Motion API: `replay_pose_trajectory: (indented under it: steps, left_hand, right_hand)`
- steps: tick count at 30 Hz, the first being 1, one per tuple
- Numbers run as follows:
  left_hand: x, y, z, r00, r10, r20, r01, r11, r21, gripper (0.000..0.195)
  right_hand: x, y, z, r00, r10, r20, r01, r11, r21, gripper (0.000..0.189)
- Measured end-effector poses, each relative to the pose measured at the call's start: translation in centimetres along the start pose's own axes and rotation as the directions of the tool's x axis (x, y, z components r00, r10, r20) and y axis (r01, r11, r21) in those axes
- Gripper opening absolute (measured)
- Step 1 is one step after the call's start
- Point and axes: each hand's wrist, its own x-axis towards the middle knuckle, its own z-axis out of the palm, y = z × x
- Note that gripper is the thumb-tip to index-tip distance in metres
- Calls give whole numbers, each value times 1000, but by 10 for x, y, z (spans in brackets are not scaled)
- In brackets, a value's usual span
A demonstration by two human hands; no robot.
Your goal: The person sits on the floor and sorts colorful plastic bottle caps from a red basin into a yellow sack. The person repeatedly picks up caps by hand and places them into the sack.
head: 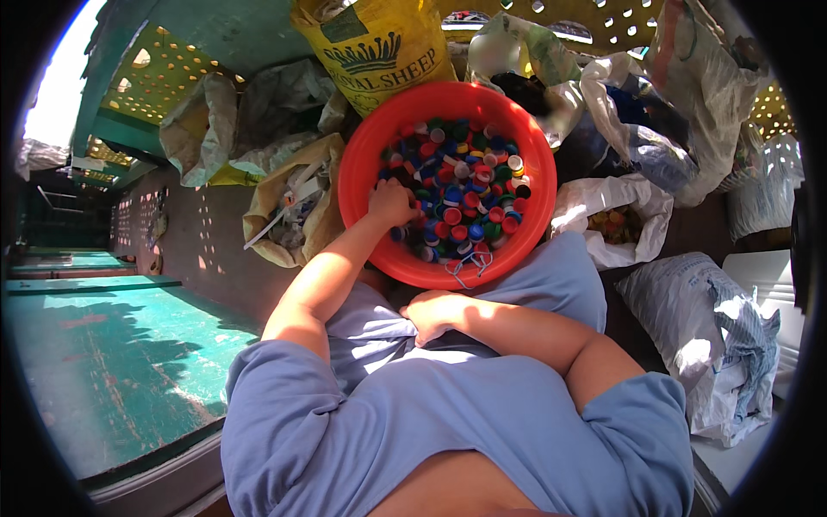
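A round red plastic basin [352, 171] stands before my knees, holding many loose plastic bottle caps [455, 187] in red, blue, green, white and other colours. My left hand [392, 201] reaches over its left side, fingers bent down among the caps. Whether they grip a cap is hidden. On my lap, just below the near rim, my right hand [436, 315] pinches a fold of the blue-grey garment [381, 323]. A thin pale cord [470, 266] lies looped at the basin's near edge.
Behind the basin leans a yellow printed sack [387, 52]. An open tan sack [294, 220] of plastic pieces stands left; an open white sack [604, 223] with yellowish pieces stands right. A full grey-white sack [678, 310] sits further right. A worn green panel [116, 362] lies left.
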Motion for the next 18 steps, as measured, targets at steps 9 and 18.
replay_pose_trajectory:
  steps: [9, 18]
  left_hand:
    - [-44, -32, -107, 680, -55, -731, -206, 942, -263, 38]
    - [-182, -155, -277, -514, 250, -821, 278, 953, 117, 51]
  right_hand:
    - [6, 0, 2, 1000, -12, -22, 12, 1000, 14, 56]
    - [9, 9, 4, 1000, 25, 0, -25, 998, 64, 58]
